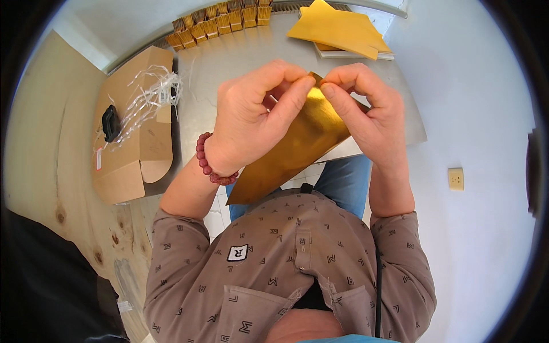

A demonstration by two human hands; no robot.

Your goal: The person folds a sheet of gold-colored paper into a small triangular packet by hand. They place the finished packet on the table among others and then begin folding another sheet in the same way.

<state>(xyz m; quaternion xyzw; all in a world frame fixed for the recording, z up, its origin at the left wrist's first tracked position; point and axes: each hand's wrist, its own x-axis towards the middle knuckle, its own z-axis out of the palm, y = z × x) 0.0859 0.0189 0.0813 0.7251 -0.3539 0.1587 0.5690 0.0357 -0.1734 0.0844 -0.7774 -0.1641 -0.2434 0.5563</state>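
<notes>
A shiny gold sheet [297, 143], like foil card, hangs from both my hands above the near edge of the table. My left hand [257, 114] pinches its upper edge between thumb and fingertips, with a red bead bracelet on that wrist. Close beside it, my right hand [369, 108] pinches the same edge, the two thumbs almost meeting. From there the sheet slopes down toward my lap on the left. My fingers hide part of its top edge.
A stack of gold sheets [337, 28] lies at the table's far right. Bundled gold strips [223, 23] stand in rows along the back of the metal table [229, 57]. On the left, a cardboard box [128, 160] carries white plastic strips [151, 94] and a black object [110, 123].
</notes>
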